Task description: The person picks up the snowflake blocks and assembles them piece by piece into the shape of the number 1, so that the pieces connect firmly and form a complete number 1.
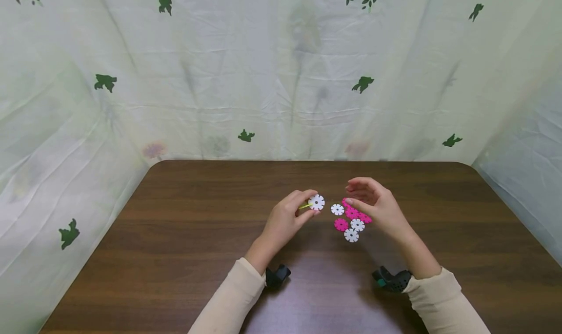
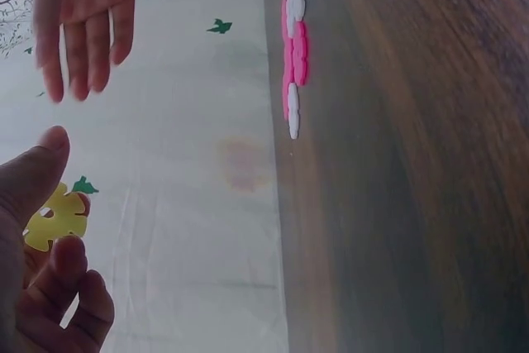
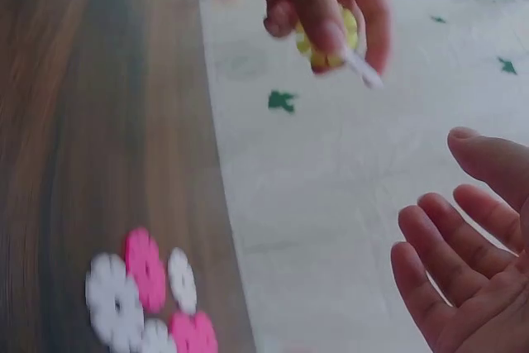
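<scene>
My left hand pinches a white notched plastic disc joined to a yellow notched disc. The two discs meet at an angle, and the fingers partly cover the yellow one. My right hand hovers just right of the loose discs. Its fingers are spread and loosely bent, with nothing between them in the right wrist view. Below it on the table are several pink notched discs and several white notched discs, some overlapping. The right hand partly hides the far pink ones in the head view.
The brown wooden table has rounded far corners. A pale curtain with green bird and leaf prints hangs behind it and along both sides. Each wrist carries a dark camera mount.
</scene>
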### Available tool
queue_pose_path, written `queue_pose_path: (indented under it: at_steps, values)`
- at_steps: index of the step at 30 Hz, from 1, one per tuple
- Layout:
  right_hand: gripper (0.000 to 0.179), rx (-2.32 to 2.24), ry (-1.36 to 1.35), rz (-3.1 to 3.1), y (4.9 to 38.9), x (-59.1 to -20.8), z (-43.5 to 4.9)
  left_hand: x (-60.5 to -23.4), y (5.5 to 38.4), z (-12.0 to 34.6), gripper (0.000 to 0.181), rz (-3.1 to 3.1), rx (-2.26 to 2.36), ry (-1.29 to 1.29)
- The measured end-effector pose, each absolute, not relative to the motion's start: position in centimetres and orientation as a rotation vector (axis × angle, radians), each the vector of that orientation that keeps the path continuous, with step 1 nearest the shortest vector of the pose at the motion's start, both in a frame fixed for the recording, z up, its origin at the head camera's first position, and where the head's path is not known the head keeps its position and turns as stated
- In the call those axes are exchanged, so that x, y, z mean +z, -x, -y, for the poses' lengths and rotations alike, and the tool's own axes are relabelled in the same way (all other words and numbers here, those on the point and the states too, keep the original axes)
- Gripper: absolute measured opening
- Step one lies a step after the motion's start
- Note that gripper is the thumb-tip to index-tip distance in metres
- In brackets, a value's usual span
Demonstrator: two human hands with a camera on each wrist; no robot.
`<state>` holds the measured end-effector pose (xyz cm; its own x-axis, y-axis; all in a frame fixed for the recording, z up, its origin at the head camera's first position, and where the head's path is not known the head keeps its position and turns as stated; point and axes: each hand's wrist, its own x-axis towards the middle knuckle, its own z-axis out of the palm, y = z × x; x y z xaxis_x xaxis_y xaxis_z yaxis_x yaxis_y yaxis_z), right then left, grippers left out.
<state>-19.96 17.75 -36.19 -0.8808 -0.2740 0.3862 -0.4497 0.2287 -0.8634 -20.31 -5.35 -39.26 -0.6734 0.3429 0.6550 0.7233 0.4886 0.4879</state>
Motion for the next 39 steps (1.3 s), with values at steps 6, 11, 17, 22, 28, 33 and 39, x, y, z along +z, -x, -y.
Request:
queue_pose_path:
  at_steps: [6,11,17,22,28,33,39]
  values:
    - [0.042,1.643,-0.622,2.408,20.1,-37.3,-20.2,-39.3,20.4,5.4,0.039,2.269,-1.077,0.881]
    - [0.044,1.546,-0.561,2.492,20.5,-39.2,-22.0,-39.3,20.4,5.4,0.038,2.271,-1.089,0.888]
    - [0.046,1.559,-0.531,2.558,21.3,-41.4,-23.2,-39.3,20.4,5.4,0.038,2.265,-1.081,0.896]
    - [0.045,1.525,-0.556,2.624,21.7,-42.8,-23.8,-39.4,20.4,5.4,0.039,2.271,-1.079,0.896]
    - [0.040,1.369,-0.578,2.702,21.9,-43.9,-24.1,-39.5,20.4,5.4,0.039,2.287,-1.092,0.896]
    - [0.035,1.259,-0.659,2.676,22.1,-44.5,-24.1,-39.9,20.7,5.4,0.038,2.300,-1.110,0.886]
    - [0.027,1.219,-0.686,2.652,22.3,-44.8,-24.1,-40.8,21.0,5.6,0.038,2.306,-1.151,0.850]
